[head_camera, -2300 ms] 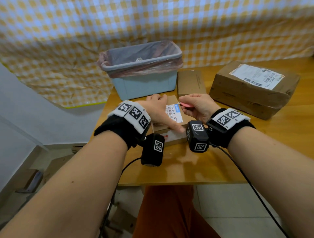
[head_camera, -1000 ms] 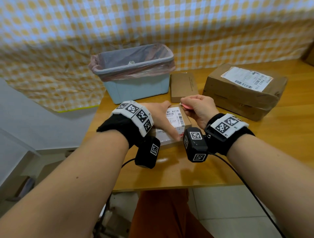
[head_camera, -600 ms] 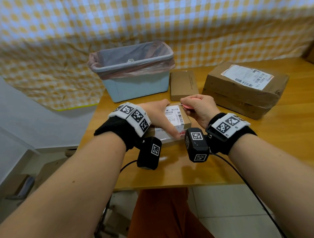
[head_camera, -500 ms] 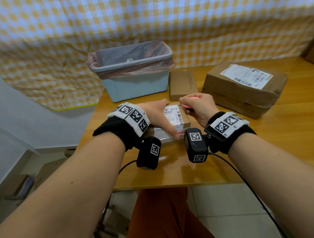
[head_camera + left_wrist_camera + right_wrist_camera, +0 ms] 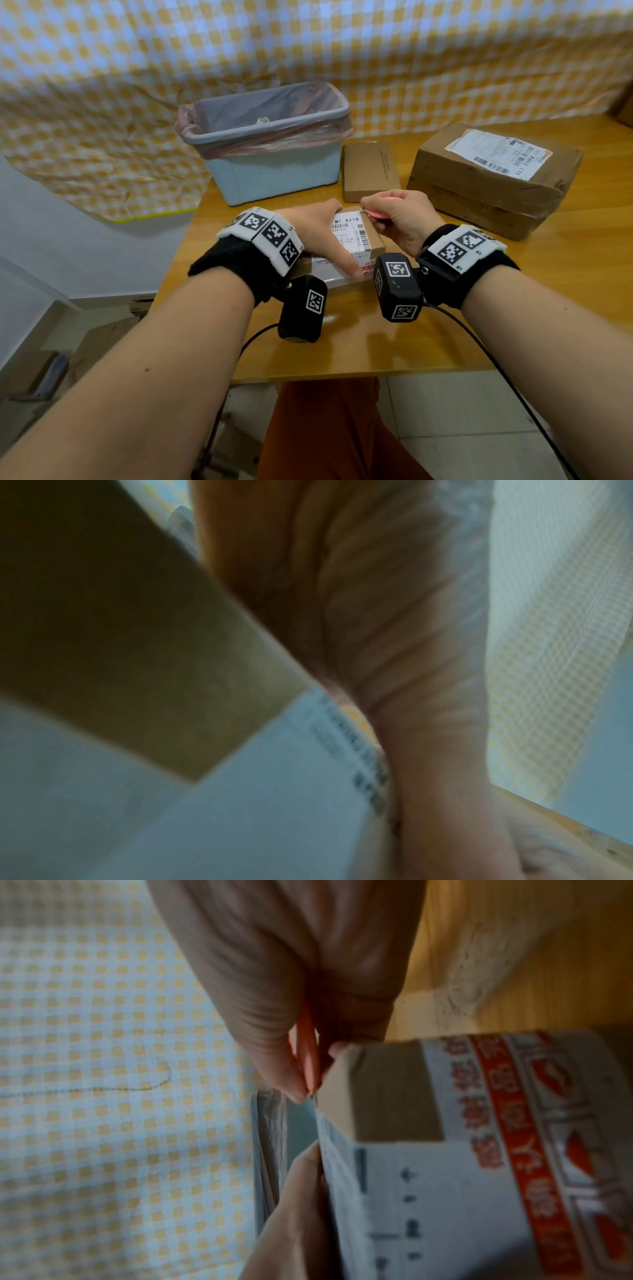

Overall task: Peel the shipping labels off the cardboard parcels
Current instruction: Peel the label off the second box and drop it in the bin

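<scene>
A small cardboard parcel (image 5: 371,241) with a white barcode label (image 5: 351,231) lies near the table's front. My left hand (image 5: 318,236) lies across its left part, fingers over the top to the far edge and thumb along the near side, holding it. My right hand (image 5: 399,219) pinches a thin pink tool (image 5: 376,215). The tool's tip sits at the label's far right corner. In the right wrist view the pink tool (image 5: 306,1053) meets the corner of the parcel (image 5: 394,1091). The left wrist view is blurred, showing my palm against the label (image 5: 240,791).
A large parcel (image 5: 479,195) bearing a white label (image 5: 498,152) stands at the right. A flat brown box (image 5: 371,169) lies behind the hands. A blue bin (image 5: 274,171) with a pink liner stands at the back left. Checked cloth hangs behind the table (image 5: 531,301).
Since 2.3 s ago my left hand has spread flatter over the small parcel, which turned slightly. The right hand keeps the pink tool at the label's far corner; hardly any motion lately.
</scene>
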